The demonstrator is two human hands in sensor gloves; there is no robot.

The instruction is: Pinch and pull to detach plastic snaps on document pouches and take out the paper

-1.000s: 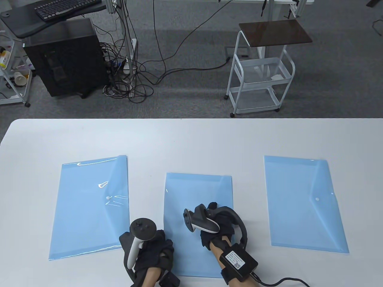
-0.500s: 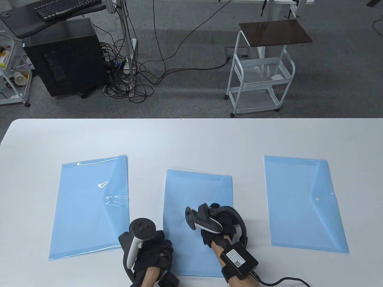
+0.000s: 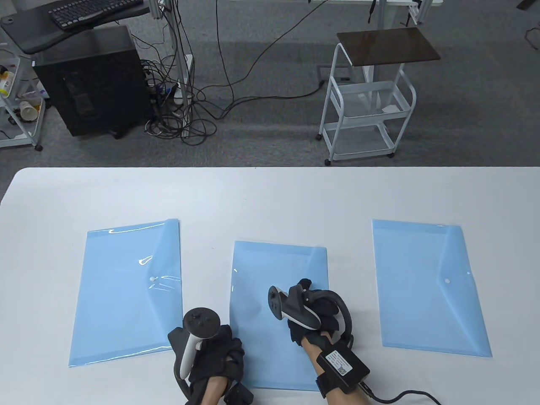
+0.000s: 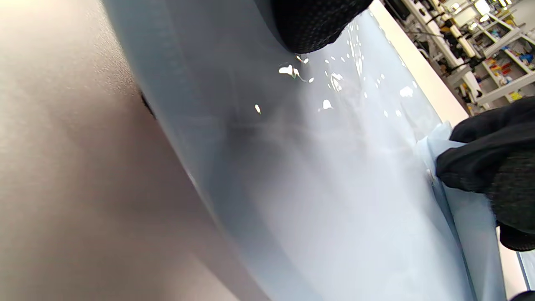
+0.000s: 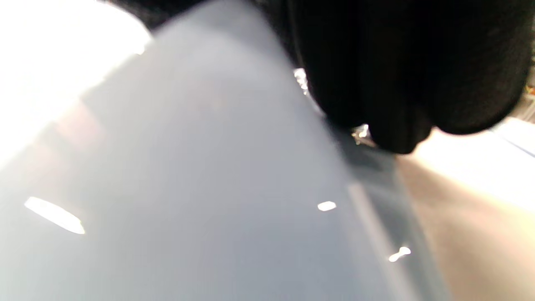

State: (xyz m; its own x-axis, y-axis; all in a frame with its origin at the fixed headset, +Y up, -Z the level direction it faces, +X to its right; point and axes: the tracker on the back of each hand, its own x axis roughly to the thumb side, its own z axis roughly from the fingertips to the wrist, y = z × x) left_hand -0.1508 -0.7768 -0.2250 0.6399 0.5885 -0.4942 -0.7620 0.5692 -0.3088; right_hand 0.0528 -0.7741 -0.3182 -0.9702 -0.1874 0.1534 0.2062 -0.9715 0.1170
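The right hand (image 3: 314, 310) sits curled over the middle pouch (image 3: 274, 270), its gloved fingertips (image 4: 464, 167) pinching the flap's edge at the white snap (image 4: 429, 171) and lifting it a little. The left hand (image 3: 215, 350) rests at that pouch's near left corner, one fingertip (image 4: 313, 25) pressing the plastic flat; whether its other fingers are curled, I cannot tell. The middle pouch lies on a white table (image 3: 270, 194), with the left pouch (image 3: 122, 303) beside it and the right pouch (image 3: 426, 295) farther off, both snapped shut. What the pouches hold cannot be made out. Beyond the table lies grey carpet with a white cart (image 3: 367, 114), a black computer tower (image 3: 90, 80) and tangled cables (image 3: 190, 105).
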